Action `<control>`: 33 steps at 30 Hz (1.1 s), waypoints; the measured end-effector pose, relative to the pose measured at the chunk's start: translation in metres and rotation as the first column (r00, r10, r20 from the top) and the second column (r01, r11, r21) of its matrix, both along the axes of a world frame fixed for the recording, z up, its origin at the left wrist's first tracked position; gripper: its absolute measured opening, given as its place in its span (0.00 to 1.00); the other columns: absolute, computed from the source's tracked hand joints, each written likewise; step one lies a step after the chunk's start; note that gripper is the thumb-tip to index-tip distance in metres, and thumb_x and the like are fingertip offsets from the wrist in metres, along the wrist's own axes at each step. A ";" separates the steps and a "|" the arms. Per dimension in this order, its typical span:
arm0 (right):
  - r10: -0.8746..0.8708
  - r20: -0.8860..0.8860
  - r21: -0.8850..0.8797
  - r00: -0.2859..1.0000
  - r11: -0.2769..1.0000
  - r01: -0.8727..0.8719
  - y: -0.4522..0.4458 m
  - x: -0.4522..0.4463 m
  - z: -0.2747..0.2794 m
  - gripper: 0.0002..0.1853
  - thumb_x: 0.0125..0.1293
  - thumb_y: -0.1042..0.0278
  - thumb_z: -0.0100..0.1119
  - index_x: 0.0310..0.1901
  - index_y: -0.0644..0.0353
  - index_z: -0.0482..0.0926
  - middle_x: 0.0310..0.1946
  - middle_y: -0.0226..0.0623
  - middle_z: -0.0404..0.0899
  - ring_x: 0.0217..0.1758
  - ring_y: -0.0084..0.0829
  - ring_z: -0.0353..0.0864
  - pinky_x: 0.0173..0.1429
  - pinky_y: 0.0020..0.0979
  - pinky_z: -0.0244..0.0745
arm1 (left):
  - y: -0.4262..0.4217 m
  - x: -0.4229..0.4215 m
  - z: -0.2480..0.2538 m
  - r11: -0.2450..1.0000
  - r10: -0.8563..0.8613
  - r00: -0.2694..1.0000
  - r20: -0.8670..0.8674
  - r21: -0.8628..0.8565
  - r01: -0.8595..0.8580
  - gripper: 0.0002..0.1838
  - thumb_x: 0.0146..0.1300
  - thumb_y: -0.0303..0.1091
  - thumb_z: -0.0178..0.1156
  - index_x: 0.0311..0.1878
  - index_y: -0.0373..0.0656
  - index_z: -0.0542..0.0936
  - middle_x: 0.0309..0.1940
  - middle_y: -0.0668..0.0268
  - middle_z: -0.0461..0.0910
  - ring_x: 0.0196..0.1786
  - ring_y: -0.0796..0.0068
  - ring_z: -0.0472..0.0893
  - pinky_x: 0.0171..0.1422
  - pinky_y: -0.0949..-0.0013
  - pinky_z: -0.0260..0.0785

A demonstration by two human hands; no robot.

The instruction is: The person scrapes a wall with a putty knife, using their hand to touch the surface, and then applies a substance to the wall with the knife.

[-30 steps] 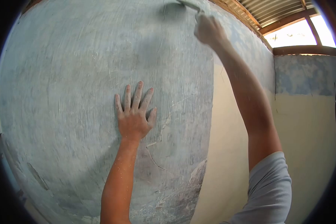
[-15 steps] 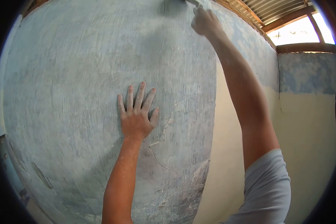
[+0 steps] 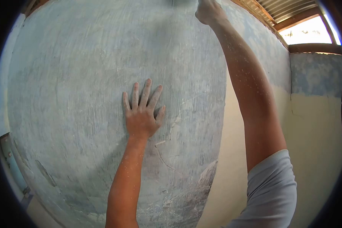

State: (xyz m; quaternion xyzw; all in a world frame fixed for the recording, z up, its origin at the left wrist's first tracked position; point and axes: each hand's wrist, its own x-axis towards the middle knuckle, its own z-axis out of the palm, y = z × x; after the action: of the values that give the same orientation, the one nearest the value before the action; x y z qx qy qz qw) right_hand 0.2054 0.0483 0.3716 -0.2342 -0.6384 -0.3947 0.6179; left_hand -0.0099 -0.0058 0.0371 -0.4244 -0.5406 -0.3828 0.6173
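My left hand [image 3: 141, 117] lies flat against the blue-grey wall [image 3: 83, 95], its fingers spread and dusted pale. High up at the top edge of the view, my right hand [image 3: 210, 12] is curled closed, partly cut off by the frame. The half-second-old view shows a scraper in it, of which only a flat pale piece could be seen; at this moment the tool is out of view. A dark shadow falls on the wall to the left of that hand. Pale specks dot both forearms.
A cream-coloured wall section [image 3: 231, 159] borders the scraped surface on the right. Cracks [image 3: 163, 161] and chipped patches mark the lower wall. Wooden beams [image 3: 315, 48] and a corrugated roof [image 3: 283, 10] are at upper right, with a bright opening [image 3: 309, 32] under them.
My right hand has gone up, so it is now cut by the top edge and the tool has left view. My left hand stays on the same spot while the view shifts slightly.
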 end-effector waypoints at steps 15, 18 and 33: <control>0.381 0.067 -0.294 0.922 0.891 -0.347 0.023 0.035 -0.187 0.35 0.65 0.72 0.51 0.75 0.69 0.67 0.44 0.65 0.84 0.51 0.59 0.86 0.59 0.54 0.79 | 0.000 0.047 0.001 0.979 0.190 0.957 0.220 -0.112 -0.169 0.32 0.77 0.51 0.54 0.82 0.60 0.66 0.85 0.62 0.55 0.84 0.44 0.57 0.84 0.31 0.42; 0.557 0.015 -0.295 0.830 0.796 -0.529 0.021 0.025 -0.210 0.32 0.67 0.71 0.51 0.73 0.71 0.69 0.44 0.65 0.83 0.51 0.59 0.85 0.59 0.53 0.78 | 0.001 0.065 0.029 0.793 -0.518 0.747 0.416 -0.093 0.602 0.34 0.79 0.55 0.51 0.82 0.53 0.64 0.80 0.57 0.65 0.77 0.46 0.69 0.79 0.38 0.57; 0.821 0.116 -0.407 0.559 0.553 -0.727 0.052 0.033 -0.186 0.27 0.57 0.69 0.74 0.55 0.75 0.77 0.40 0.58 0.87 0.53 0.55 0.87 0.56 0.48 0.84 | 0.007 0.188 0.155 0.673 -0.503 0.245 0.829 0.199 0.712 0.18 0.76 0.47 0.54 0.54 0.42 0.79 0.44 0.62 0.82 0.40 0.69 0.81 0.43 0.54 0.78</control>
State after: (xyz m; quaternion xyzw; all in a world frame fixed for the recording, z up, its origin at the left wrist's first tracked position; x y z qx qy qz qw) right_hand 0.2380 0.1005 0.1856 0.0418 -0.8128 -0.0011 0.5811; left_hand 0.1783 0.0014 0.1925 -0.4273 -0.5930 -0.6819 0.0295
